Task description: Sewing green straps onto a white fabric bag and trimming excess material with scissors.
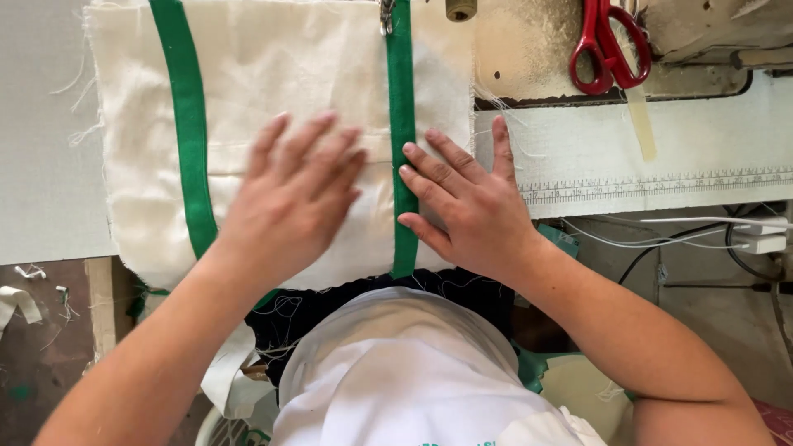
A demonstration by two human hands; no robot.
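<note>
One head-worn view, steeply downward and close over the sewing table (49,165)

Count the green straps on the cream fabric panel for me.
2. One green strap runs down the cream fabric panel beside the left hand; the other green strap lies under the right hand's fingertips.

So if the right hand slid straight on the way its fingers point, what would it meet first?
The right hand points up and left; its fingertips already touch the green strip, so that strip comes first, then probably the left hand.
</note>
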